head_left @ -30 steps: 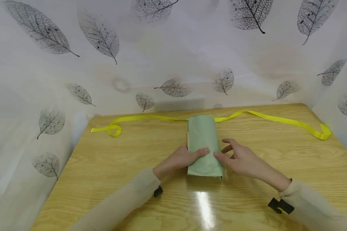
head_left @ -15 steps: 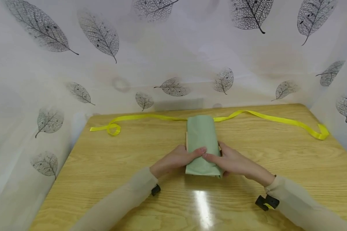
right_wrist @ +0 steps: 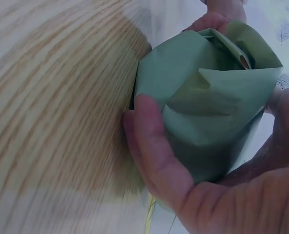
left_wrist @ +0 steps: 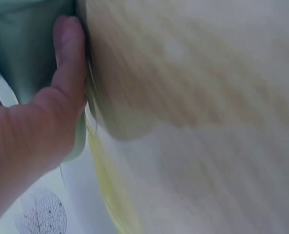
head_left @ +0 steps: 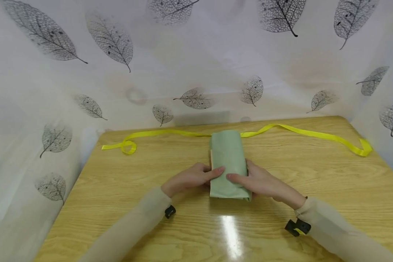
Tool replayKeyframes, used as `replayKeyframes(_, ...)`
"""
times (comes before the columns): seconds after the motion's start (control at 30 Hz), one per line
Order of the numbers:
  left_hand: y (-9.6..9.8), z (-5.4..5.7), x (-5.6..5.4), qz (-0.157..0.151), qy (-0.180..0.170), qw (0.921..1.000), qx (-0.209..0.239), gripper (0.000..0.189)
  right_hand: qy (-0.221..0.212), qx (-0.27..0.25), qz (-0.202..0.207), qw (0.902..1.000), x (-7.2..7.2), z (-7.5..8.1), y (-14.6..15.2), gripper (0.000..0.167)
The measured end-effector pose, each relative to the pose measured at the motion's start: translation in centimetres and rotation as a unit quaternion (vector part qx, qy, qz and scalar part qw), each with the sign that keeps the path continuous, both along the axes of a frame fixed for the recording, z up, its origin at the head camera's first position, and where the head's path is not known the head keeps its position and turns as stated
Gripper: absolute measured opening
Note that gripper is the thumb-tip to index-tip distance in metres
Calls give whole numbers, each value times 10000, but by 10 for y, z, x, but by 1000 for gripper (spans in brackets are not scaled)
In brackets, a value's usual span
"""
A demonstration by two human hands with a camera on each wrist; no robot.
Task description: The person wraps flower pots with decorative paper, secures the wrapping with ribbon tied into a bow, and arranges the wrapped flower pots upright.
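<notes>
A green paper-wrapped package (head_left: 227,153) lies lengthwise on the wooden table. My left hand (head_left: 190,178) holds its left side, thumb on the top face. From the right, my right hand (head_left: 265,183) grips it with the thumb on top and fingers down the far side. In the right wrist view, the near end of the package (right_wrist: 202,112) shows folded, crumpled paper with a loose flap, and the fingers (right_wrist: 156,146) curl along its side near the table. A strip of lighter tan edge shows along the package's left side.
A yellow ribbon (head_left: 314,134) runs across the back of the table, passing behind or under the package's far end, with a loop at its left end. The wooden table (head_left: 134,174) meets a leaf-printed cloth (head_left: 216,65) at the back and sides.
My right hand has come in from the right and taken hold of the package. My left hand has drawn slightly left, so the thumbs stand apart on top.
</notes>
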State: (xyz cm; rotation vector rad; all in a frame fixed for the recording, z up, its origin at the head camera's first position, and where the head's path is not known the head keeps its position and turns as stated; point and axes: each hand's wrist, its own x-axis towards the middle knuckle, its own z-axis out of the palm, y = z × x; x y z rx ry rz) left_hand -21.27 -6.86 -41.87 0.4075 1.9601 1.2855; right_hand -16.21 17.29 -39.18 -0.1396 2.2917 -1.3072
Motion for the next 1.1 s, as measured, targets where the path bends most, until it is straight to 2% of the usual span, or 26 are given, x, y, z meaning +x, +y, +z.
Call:
replayKeyframes(0.13, -1, 2, -1, -11, -218, 9998, 43, 58, 72, -45, -25, 10000, 0, 0, -3, 91)
replayKeyframes(0.23, -2, 4, -1, -97, -225, 9996, 118, 58, 218, 20, 1, 9998, 0, 0, -5, 92)
replayKeyframes(0.33, -5, 6, -7, -406, -126, 9990, 101, 55, 377, 42, 27, 9993, -1, 0, -6, 90)
replayKeyframes(0.4, -10, 8, -17, -594, -32, 9982, 7, 55, 404, -118, 74, 9991, -2, -1, -7, 87)
replayKeyframes(0.47, -15, 10, -31, -496, 231, 9984, -103, 56, 371, -241, 75, 9990, -3, -2, -7, 85)
replayKeyframes(0.5, -18, 11, -39, -325, 634, 9971, -273, 54, 354, -277, 66, 9990, -3, -2, -8, 85)
replayKeyframes(0.53, -20, 12, -48, -118, 1154, 9921, -484, 53, 346, -300, 60, 9989, -4, -2, -8, 86)
replayKeyframes(0.57, -22, 12, -57, 128, 1721, 9827, -678, 50, 357, -306, 54, 9989, -4, -3, -9, 87)
replayKeyframes(0.6, -22, 12, -66, 372, 2321, 9678, -901, 46, 372, -293, 52, 9989, -3, -3, -9, 87)
replayKeyframes(0.63, -23, 12, -75, 550, 2930, 9473, -1171, 42, 378, -217, 5, 9990, -3, -3, -9, 89)
replayKeyframes(0.67, -22, 11, -83, 634, 3456, 9247, -1466, 39, 401, -177, -17, 9990, -2, -3, -9, 91)
replayKeyframes(0.7, -21, 10, -89, 620, 3840, 9042, -1766, 39, 428, -133, -38, 9990, -2, -3, -9, 92)
replayKeyframes(0.73, -19, 9, -95, 488, 4008, 8942, -1935, 42, 457, -71, -58, 9989, -1, -4, -9, 93)
replayKeyframes(0.8, -15, 6, -102, 19, 4023, 8859, -2311, 49, 461, -9, -110, 9989, 0, -4, -8, 96)
replayKeyframes(0.87, -11, 3, -102, -489, 3822, 8784, -2826, 53, 429, -5, -192, 9989, 0, -4, -9, 99)
replayKeyframes(0.93, -8, 0, -98, -911, 3722, 8627, -3301, 54, 394, 45, -281, 9988, 1, -4, -10, 102)
replayKeyframes(1.0, -6, -1, -92, -1248, 3761, 8422, -3656, 54, 361, 30, -339, 9988, 1, -5, -10, 104)
replayKeyframes(1.07, -4, -2, -85, -1404, 3798, 8317, -3800, 53, 352, 118, -413, 9985, 2, -5, -10, 107)
replayKeyframes(1.1, -3, -2, -81, -1458, 3792, 8301, -3819, 53, 358, 170, -435, 9983, 2, -5, -10, 109)
